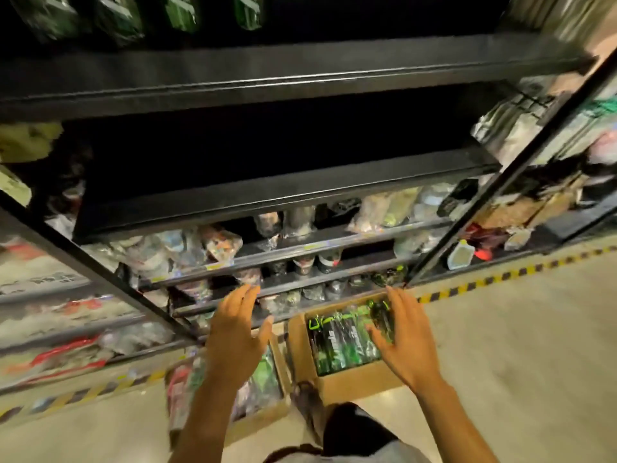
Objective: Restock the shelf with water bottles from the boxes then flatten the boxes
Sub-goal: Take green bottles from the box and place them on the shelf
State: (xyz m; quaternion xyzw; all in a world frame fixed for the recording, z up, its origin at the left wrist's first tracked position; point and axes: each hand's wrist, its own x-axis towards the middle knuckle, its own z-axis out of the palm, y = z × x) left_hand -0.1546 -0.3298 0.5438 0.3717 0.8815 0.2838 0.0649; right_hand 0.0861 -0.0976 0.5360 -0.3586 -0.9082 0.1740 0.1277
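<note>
**Q:** Shelf unit (267,195): position and load?
**A:** Black metal unit, filling the view from 9 o'clock through 12 to 3 o'clock. Dark packs with green print (180,11) stand on the top level at 12 o'clock, too blurred to identify. Mixed packaged goods (217,242) fill the lower levels just below centre.

**Q:** Ground surface?
**A:** Pale floor (517,345), from 4 to 8 o'clock. Yellow-and-black tape (500,275) runs along the foot of the unit toward 3 o'clock.

**Q:** Cartons?
**A:** Two open cardboard cartons stand on the floor side by side, just in front of the unit. The right box (354,382) sits at 5 o'clock. The left box (263,416) sits at 7 o'clock, partly covered by the left forearm, and its contents are blurred.

**Q:** Location of the stock?
**A:** The water bottles (337,349) are dark with green markings and packed close together inside the right box.

**Q:** Hand condition?
**A:** The left hand (238,325), at 6 o'clock, has straight fingers spread wide and holds nothing. It is in front of the lowest levels and above the left box. The right hand (400,335), at 5 o'clock, is over the right side of the right box. Its fingers are extended and wide, and the thumb reaches toward 9 o'clock across the bottles. Contact with a bottle cannot be told through the blur.
</note>
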